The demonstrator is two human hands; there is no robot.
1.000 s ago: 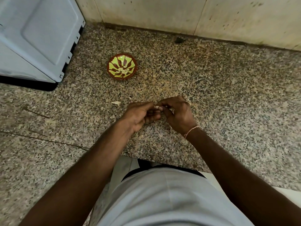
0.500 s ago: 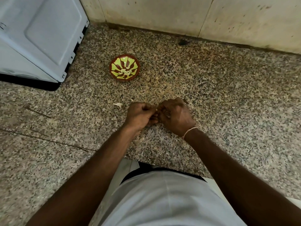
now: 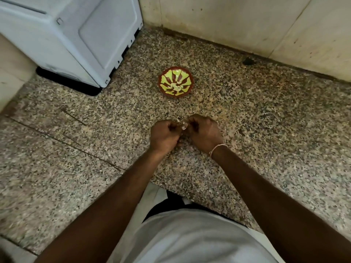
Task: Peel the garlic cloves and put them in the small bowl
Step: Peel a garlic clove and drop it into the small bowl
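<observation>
**Garlic clove held between two hands over the worktop**

The garlic clove [image 3: 183,126] is a small pale bit held between the two hands, just above the speckled stone worktop [image 3: 266,130]. Most of it is hidden by the fingers, so only a little white shows.

Closest to the camera is the person's light shirt [image 3: 190,238], and both bare arms reach forward from it. The left hand [image 3: 164,134] has its fingers curled in tight and pinches the clove from the left side. The right hand [image 3: 204,130] also has its fingers curled and pinches the same clove from the right side. The two hands touch at the fingertips. A thin pale thread band [image 3: 217,149] sits round the right wrist.

A tiny white scrap [image 3: 178,120] shows just at the top of the hands. It is too small to tell if it lies on the worktop or is stuck to the clove.

Farther away, straight past the hands, stands the small bowl [image 3: 176,82]. It is red-brown with yellow-green leaf shapes, and a few pale peeled cloves [image 3: 175,86] lie in its middle. The bowl is apart from the hands.

To the far left stands a white appliance [image 3: 76,35]. A pale tiled wall [image 3: 237,21] runs along the back.
</observation>
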